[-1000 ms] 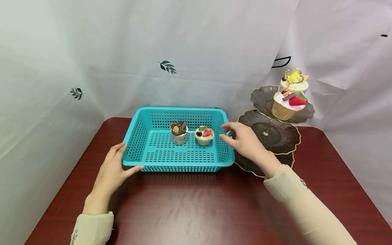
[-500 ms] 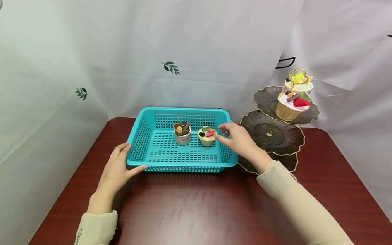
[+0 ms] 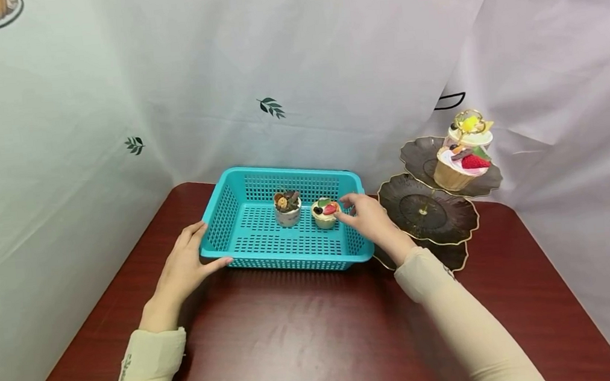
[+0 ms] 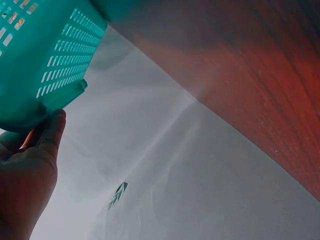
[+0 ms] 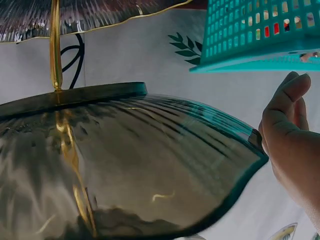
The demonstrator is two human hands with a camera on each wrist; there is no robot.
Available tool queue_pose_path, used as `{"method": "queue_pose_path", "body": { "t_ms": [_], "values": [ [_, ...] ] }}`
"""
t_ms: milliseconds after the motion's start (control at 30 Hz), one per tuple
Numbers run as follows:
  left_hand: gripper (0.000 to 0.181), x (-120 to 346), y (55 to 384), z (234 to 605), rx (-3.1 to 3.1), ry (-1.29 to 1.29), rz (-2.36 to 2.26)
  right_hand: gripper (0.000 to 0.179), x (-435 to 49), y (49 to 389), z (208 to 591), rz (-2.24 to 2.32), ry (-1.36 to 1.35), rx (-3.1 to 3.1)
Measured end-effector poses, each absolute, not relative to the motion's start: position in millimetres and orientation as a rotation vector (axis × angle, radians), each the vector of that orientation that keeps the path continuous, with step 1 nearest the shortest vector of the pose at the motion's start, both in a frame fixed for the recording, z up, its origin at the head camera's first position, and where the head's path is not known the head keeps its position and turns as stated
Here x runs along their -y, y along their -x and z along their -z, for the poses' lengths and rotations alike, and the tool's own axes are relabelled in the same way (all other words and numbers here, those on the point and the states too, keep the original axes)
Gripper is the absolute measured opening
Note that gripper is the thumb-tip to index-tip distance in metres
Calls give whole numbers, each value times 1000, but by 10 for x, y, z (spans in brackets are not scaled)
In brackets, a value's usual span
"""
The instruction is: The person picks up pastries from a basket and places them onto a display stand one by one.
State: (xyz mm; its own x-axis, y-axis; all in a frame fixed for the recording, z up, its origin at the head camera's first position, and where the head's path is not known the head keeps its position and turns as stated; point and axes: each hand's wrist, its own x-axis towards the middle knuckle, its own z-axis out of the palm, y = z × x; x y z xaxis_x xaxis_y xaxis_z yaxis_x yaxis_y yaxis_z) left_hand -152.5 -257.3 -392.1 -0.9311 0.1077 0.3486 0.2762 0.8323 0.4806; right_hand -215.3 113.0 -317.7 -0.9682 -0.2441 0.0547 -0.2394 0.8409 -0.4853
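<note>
In the head view, a turquoise basket point(image 3: 289, 258) stands on the table with two small desserts inside. One is a chocolate-topped dessert cup point(image 3: 288, 209); to its right sits a fruit-topped cupcake point(image 3: 325, 218). My left hand point(image 3: 178, 265) touches the basket's front left corner, thumb stretched along the front and fingers at the left side. My right hand point(image 3: 370, 218) reaches over the basket's right rim, thumb tip and fingers spread right at the cupcake's right side. The left wrist view has the left hand's fingertips point(image 4: 59, 115) at the basket rim.
Right of the basket stands a tiered dark stand point(image 3: 429, 210) with gold-edged plates, close beside the right forearm. Its top plate bears a strawberry cupcake point(image 3: 458, 168) and another decorated cupcake point(image 3: 469, 134) behind it. A pale printed cloth point(image 3: 326, 61) hangs behind the table point(image 3: 296, 336).
My right hand has moved left and inward over the basket rim, closer to the fruit-topped cupcake. The left hand stays at the basket corner. The head view has shifted slightly.
</note>
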Motion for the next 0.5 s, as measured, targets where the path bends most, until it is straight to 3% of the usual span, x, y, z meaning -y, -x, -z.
{"method": "queue_pose_path", "body": {
  "t_ms": [500],
  "values": [
    [97, 2573, 1536, 3937, 2696, 301, 761, 48, -1076, 2295, 3279, 786, 384, -2977]
  ]
}}
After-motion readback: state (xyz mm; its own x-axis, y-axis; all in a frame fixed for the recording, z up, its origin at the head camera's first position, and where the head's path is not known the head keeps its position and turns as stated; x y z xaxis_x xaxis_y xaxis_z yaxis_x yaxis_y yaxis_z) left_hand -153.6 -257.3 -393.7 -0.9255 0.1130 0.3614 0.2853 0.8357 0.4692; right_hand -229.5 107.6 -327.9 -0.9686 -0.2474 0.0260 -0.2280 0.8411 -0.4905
